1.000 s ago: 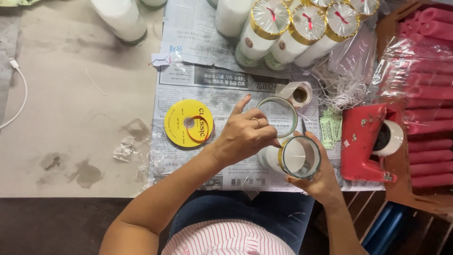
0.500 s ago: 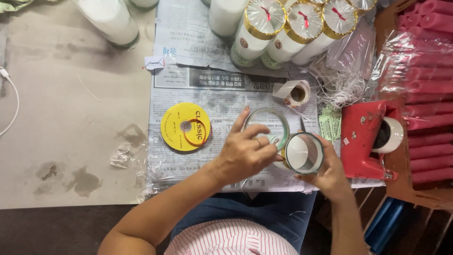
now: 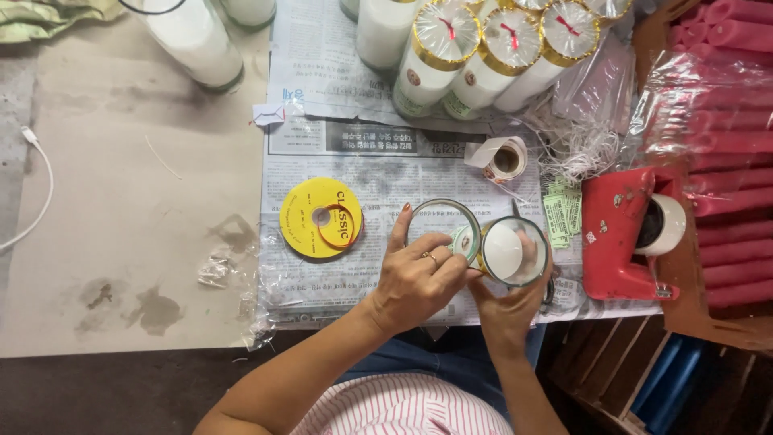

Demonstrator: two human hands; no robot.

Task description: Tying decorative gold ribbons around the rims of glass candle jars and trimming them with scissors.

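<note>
Both hands are in over the newspaper [image 3: 338, 153] at the near edge of the tabletop [image 3: 121, 209]. The right hand [image 3: 509, 310] is wrapped from below around a glass candle jar [image 3: 514, 251], tipped so its white wax top faces the camera, fingers curled shut on the wall. The left hand [image 3: 415, 278] (ring on one finger) is partly closed, pinching a clear round ring or lid [image 3: 441, 229] at its rim, held just beside the jar and touching its side.

That jar looks heavy for its size, stiff, smooth and breakable; the full wrap around the body seems the safe hold, not the rim. The clear ring looks light and thin, best taken by the edge.

Left of the hands lies a yellow ribbon spool [image 3: 320, 217]; beyond them a small tape roll [image 3: 506, 159]; to the right a red tape dispenser [image 3: 624, 234] and pink candles [image 3: 729, 121]. Finished jars with gold-edged tops [image 3: 507, 40] stand at the back.
</note>
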